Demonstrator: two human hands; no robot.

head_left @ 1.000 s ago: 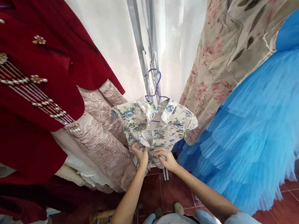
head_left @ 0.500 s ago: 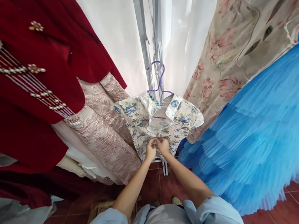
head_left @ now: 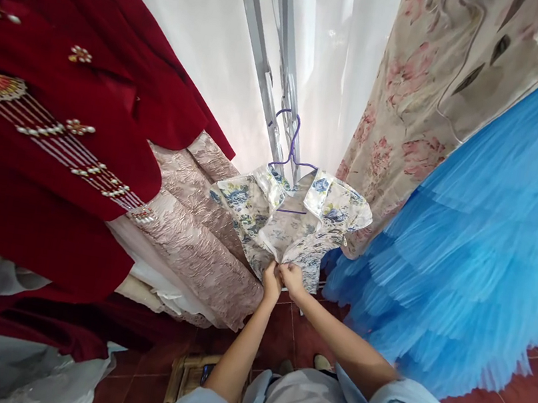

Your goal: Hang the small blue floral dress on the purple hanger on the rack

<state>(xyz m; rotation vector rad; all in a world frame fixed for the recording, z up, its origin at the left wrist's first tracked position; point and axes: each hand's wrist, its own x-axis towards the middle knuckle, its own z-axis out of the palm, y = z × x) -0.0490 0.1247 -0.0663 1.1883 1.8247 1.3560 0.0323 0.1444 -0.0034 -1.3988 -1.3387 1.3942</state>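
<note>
A short-sleeved floral blouse (head_left: 334,204), white with blue and yellow flowers, hangs on a purple hanger (head_left: 295,139) hooked on a grey metal stand. Its front gapes open from the collar down to my hands. My left hand (head_left: 271,283) is closed on the blouse's front edge low down. Right beside it, my right hand (head_left: 292,279) pinches the other front edge. The two hands almost touch; whatever small fastening lies between the fingertips is hidden.
Grey metal uprights (head_left: 255,21) stand before a white curtain (head_left: 177,6). At left hang a beaded dark red garment (head_left: 126,106) and a pink textured skirt (head_left: 201,252). A floral dress (head_left: 388,111) and a blue tulle gown (head_left: 449,242) hang at right. A wooden stool (head_left: 184,377) stands below.
Both hands have moved slightly down the blouse front, and the opening above them gapes longer and wider. The view has shifted a little to the left.
</note>
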